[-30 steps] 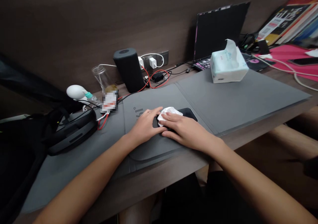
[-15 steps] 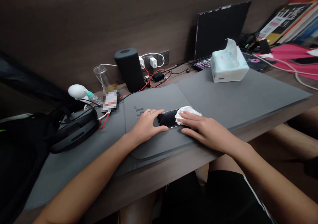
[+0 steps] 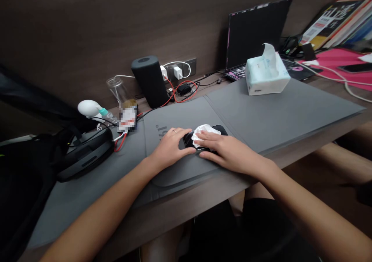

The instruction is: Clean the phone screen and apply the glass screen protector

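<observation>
A black phone (image 3: 188, 139) lies flat on the grey desk mat (image 3: 261, 115) in front of me. My left hand (image 3: 168, 149) rests on the mat and pinches the phone's left end between thumb and fingers. My right hand (image 3: 226, 151) lies over the phone with flat fingers pressing a crumpled white tissue (image 3: 203, 131) onto the screen. Most of the phone is hidden under the tissue and my right hand.
A tissue pack (image 3: 266, 76) and an open laptop (image 3: 255, 33) stand at the back right. A dark cylinder speaker (image 3: 149, 82), chargers with red cables (image 3: 183, 89), a glass (image 3: 117, 89) and a black bag (image 3: 72, 153) crowd the left. Books (image 3: 340, 18) lie far right.
My right hand slid the tissue to the right along the phone, baring the screen, and has now come back left over the middle. My left hand stayed on the phone's end.
</observation>
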A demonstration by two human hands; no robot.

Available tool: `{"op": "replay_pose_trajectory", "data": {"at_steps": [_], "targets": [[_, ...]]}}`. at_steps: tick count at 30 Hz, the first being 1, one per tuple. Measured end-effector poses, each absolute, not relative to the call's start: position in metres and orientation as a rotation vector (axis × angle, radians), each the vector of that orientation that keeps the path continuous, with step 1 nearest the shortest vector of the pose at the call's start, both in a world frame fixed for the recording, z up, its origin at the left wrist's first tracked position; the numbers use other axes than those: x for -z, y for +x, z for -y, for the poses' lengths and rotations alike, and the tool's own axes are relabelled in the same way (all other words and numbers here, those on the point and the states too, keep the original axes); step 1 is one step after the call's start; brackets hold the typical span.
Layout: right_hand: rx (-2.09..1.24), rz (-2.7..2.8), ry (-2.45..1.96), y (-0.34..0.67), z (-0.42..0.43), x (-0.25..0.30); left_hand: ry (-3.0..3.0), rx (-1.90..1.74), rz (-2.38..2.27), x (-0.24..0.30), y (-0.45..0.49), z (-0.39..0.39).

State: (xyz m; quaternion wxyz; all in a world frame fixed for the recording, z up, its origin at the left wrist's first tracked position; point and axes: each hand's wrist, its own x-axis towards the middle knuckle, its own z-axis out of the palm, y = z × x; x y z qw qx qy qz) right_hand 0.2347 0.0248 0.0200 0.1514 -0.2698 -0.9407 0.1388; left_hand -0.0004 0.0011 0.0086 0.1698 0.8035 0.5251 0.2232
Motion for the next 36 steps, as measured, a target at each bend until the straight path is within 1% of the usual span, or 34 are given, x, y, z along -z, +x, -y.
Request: {"op": "replay_pose_trajectory", "data": {"at_steps": [19,28,36], "targets": [[-0.476,2.718,-0.661,0.222,-0.030,-0.016,2.310,-0.681,-1.489,-0.006,0.001,0.000],[-0.281,2.590,-0.959,0.271,-0.046,-0.009,2.310,-0.605,-1.475,-0.009,-0.001,-0.002],[-0.377,2.548,-1.042,0.271,-0.059,-0.007,2.310,-0.583,-1.463,-0.007,-0.004,-0.003]]}}
